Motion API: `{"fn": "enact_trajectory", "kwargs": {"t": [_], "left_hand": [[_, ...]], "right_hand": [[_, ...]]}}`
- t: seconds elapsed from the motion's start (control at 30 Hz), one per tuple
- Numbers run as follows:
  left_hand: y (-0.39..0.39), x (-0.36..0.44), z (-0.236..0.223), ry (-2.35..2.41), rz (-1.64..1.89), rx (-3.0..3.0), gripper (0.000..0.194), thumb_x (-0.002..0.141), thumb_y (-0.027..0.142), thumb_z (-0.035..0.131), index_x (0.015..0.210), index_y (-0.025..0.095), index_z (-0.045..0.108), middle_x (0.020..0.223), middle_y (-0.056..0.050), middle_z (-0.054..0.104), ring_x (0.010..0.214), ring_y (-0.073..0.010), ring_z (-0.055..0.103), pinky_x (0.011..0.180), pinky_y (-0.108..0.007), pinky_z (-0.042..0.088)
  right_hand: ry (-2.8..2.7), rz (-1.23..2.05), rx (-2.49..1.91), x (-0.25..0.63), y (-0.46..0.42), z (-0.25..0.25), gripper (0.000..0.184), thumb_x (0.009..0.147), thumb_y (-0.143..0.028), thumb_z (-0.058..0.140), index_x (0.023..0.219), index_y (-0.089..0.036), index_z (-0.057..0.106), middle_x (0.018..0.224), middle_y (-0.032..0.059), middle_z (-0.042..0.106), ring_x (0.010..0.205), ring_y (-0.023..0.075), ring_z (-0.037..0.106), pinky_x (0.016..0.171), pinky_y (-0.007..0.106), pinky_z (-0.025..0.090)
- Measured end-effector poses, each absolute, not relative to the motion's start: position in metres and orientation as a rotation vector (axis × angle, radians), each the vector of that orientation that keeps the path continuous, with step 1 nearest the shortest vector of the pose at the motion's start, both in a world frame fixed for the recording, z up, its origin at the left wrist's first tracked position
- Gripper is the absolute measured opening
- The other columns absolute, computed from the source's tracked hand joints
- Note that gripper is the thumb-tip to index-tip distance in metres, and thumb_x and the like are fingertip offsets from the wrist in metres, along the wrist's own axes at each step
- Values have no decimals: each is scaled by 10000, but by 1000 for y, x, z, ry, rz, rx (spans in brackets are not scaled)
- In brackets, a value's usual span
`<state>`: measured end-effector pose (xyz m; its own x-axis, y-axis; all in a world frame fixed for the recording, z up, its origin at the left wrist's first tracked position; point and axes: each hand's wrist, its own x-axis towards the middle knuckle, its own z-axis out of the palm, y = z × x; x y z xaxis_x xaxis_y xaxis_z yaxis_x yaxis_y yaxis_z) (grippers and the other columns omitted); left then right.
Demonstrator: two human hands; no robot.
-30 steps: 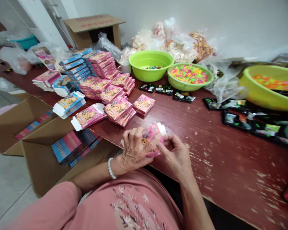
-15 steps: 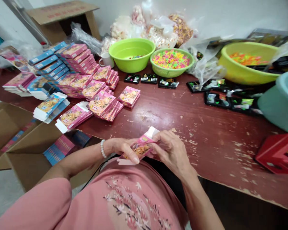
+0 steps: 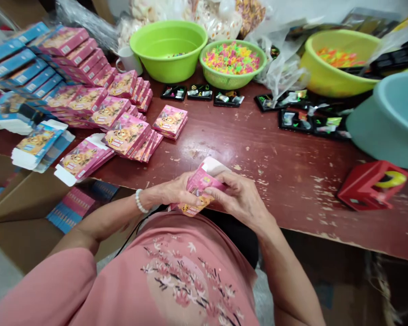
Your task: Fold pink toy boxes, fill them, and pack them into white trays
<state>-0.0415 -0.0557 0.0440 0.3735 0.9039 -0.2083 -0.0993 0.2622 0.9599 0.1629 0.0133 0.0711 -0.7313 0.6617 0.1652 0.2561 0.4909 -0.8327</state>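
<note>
A small pink printed cardboard box is held in front of my body at the table's near edge, with a white flap standing up at its far end. My left hand, below a white bead bracelet, grips the box's left side. On the other side my right hand holds it near the flap, thumb across the printed face. What is inside the box cannot be seen. Beyond the hands lies a short stack of finished-looking pink boxes. Flat pink cartons with white flaps lie to the left.
Stacks of pink boxes and blue boxes fill the left. Green basins, a basket of colourful pieces and black trays stand behind. At right are a blue bucket and a red tape dispenser. An open carton sits lower left.
The pink box has turned more upright and looks opened wider, its white flap raised. Both hands still hold it. The camera view has tipped downward and shifted.
</note>
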Motion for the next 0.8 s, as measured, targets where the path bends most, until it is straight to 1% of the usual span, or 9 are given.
{"fn": "enact_trajectory", "kwargs": {"t": [0.07,0.13,0.2,0.27,0.4,0.5,0.6,0.7,0.8], "left_hand": [[-59,-34,39,1042,905,1121,305,784,368,810,945,152,668,789,-2,619,670,-109,543,627,-247,465],[-61,-28,38,1183,941,1194,251,831,372,777,882,151,671,783,-2,619,688,-113,543,628,-246,452],[-62,-28,39,1331,957,1252,244,852,383,770,894,153,698,801,-7,647,721,-126,567,644,-251,458],[-62,-32,42,1420,965,1285,280,841,400,797,960,156,729,854,-14,690,760,-138,602,669,-252,473],[-63,-47,44,1334,888,1270,414,811,427,851,1120,173,742,996,-25,752,839,-142,660,747,-249,506],[-66,-50,43,1364,896,1314,368,819,412,850,1079,169,756,960,-15,756,825,-132,659,749,-243,496],[-68,-47,44,1501,932,1435,311,829,415,842,990,164,752,857,0,733,733,-121,623,660,-233,458],[-68,-38,44,1543,920,1820,242,937,403,727,943,161,728,834,-14,711,699,-124,593,640,-254,432],[-68,-28,44,1552,875,2254,277,1034,370,561,916,153,684,858,-55,695,756,-166,606,684,-301,446]], "right_hand": [[-2218,1026,-840,161,9,64,167,953,-352,688,856,-217,692,854,23,740,733,172,657,695,292,499],[-2199,925,-860,158,6,59,122,955,-312,659,872,-222,670,821,19,721,715,170,640,691,293,482],[-2174,864,-860,155,3,57,110,956,-290,644,869,-224,655,821,22,714,714,169,631,691,294,476],[-2130,889,-854,154,3,55,119,953,-280,653,850,-222,644,814,18,707,701,163,619,684,292,473],[-1913,1152,-817,157,5,52,173,933,-301,720,805,-223,634,797,0,700,679,151,609,660,287,480],[-1764,1389,-729,163,9,51,172,907,-329,778,819,-223,674,878,14,728,779,165,664,726,296,529],[-1733,1574,-669,171,17,53,149,875,-345,824,844,-229,736,934,18,744,855,170,691,803,304,562],[-1919,1781,-677,180,26,61,181,889,-407,813,964,-242,812,928,19,772,852,187,712,811,318,587],[-2105,1892,-645,186,30,68,279,899,-477,790,1058,-253,839,893,12,792,842,203,723,772,311,604]]}}
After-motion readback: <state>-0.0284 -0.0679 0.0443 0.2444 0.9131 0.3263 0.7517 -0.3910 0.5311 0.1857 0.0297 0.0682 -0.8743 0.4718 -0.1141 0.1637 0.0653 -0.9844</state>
